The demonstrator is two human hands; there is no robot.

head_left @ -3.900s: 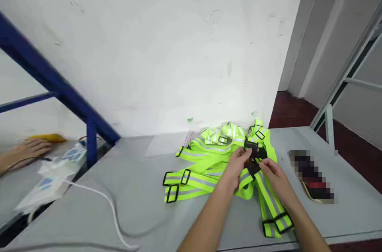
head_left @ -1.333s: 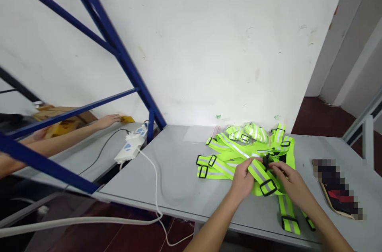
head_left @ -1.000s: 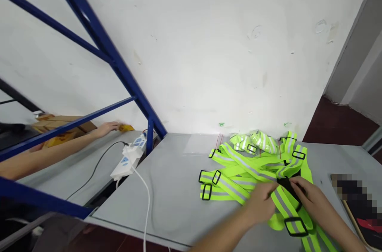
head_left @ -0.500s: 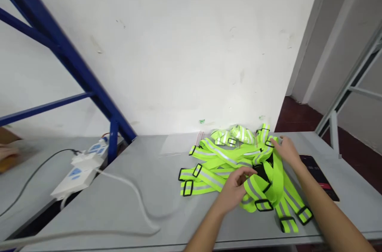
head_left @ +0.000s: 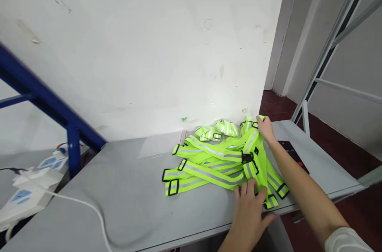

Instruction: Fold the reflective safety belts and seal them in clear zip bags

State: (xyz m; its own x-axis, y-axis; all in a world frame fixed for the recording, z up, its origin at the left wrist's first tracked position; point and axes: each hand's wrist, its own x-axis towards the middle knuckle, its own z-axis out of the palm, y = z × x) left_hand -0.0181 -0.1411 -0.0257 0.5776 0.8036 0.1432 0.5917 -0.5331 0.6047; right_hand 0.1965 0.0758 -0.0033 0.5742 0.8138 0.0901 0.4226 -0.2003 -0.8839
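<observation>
A pile of neon-yellow reflective straps (head_left: 209,164) with grey stripes and black slider buckles lies on the grey table. At its right, one reflective harness stretches from back to front, with a black clip (head_left: 247,157) partway along it. My right hand (head_left: 265,128) pinches the harness's far end beside a slider buckle. My left hand (head_left: 249,208) is at the near end, fingers spread and thumb out, fingertips touching the straps. What lies under those fingers is partly hidden. Two rolled strap bundles in clear plastic bags (head_left: 219,130) rest behind the pile against the wall.
A phone (head_left: 294,156) lies at the right of the straps. White power strips (head_left: 36,192) with a cable (head_left: 89,204) are on the left, near a blue metal frame (head_left: 73,140). A grey metal frame (head_left: 325,53) rises at the right. A clear plastic bag (head_left: 161,144) lies behind.
The bunched harness is now laid out lengthwise on the pile. My left hand has let go of the strap loop and moved toward the near edge. The view has turned right.
</observation>
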